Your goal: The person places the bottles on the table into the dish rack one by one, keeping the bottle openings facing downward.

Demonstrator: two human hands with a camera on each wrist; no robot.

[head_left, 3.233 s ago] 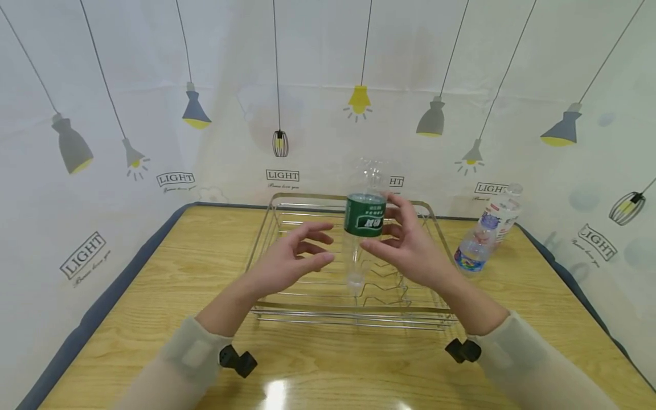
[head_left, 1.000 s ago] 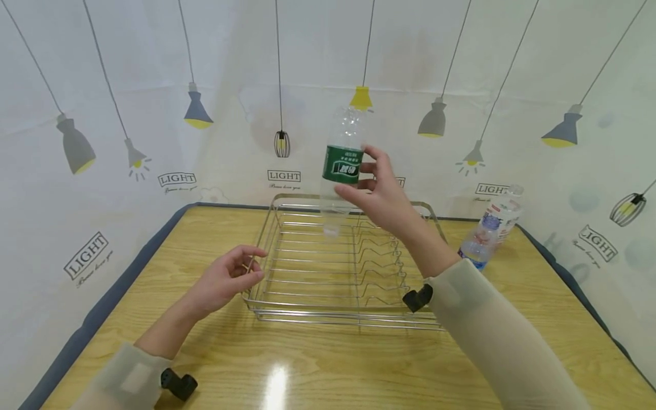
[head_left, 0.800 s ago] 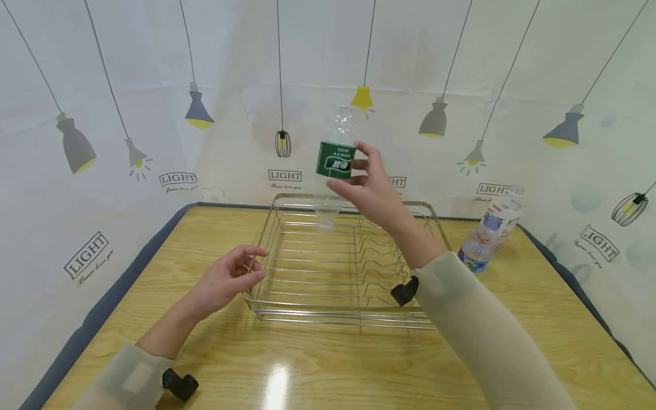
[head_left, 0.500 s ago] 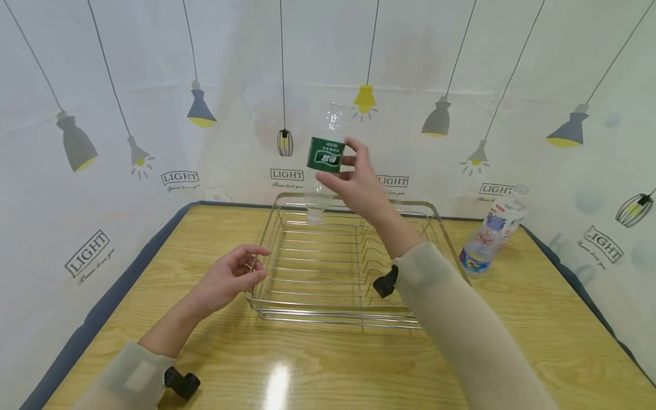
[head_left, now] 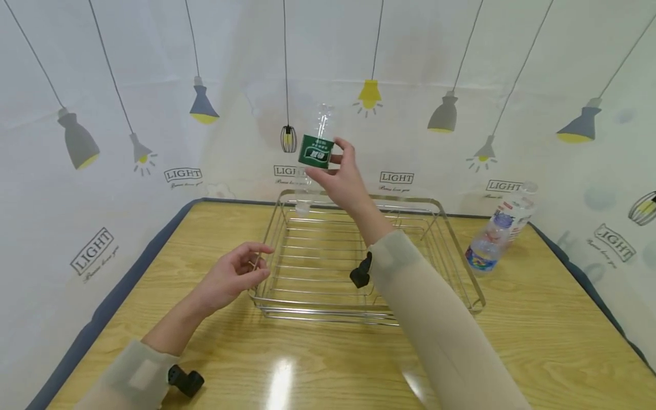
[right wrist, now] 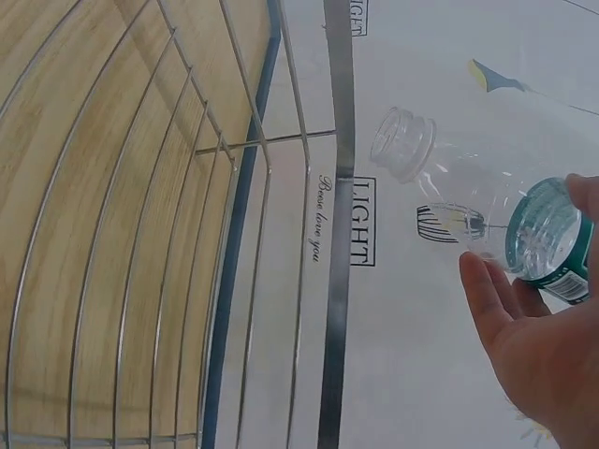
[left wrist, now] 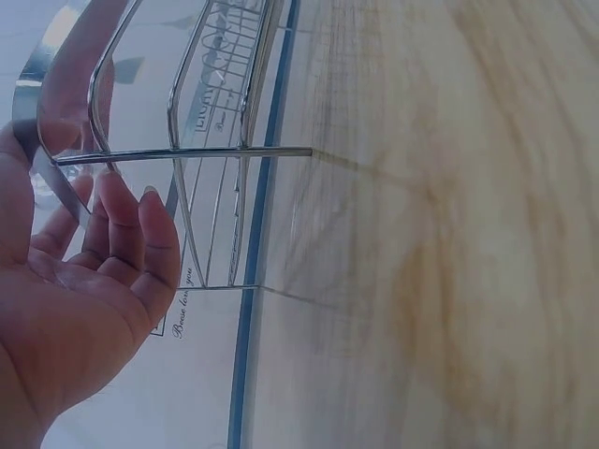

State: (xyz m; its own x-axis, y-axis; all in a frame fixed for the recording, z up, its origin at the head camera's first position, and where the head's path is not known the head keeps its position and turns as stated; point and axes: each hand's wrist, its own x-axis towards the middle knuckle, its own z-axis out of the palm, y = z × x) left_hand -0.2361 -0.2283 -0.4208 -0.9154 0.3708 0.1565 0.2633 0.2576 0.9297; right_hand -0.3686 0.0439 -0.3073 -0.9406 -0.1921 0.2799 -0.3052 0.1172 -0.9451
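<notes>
My right hand (head_left: 342, 173) pinches a clear plastic bottle (head_left: 324, 121) with a green label (head_left: 316, 151) between thumb and fingers. The bottle is upside down and slightly tilted, over the back left of a wire dish rack (head_left: 328, 308). In the right wrist view its uncapped neck (right wrist: 403, 143) shows, with the fingers (right wrist: 491, 304) around the label. My left hand (head_left: 230, 276) is at the rack's front left corner, fingers loosely bent and a gap left between thumb and index. In the left wrist view those fingers (left wrist: 154, 234) overlap the rack's flat rim and wires.
Two more clear bottles, one with a purple cap (head_left: 504, 221) and one with a white and red label (head_left: 521, 206), stand on the wooden table (head_left: 318, 370) right of the rack. A lamp-printed sheet (head_left: 154, 68) hangs behind and along both sides.
The right hand has lifted the bottle up from low over the rack and carried it left and back. The left hand moved left to the rack's corner and has since stayed there.
</notes>
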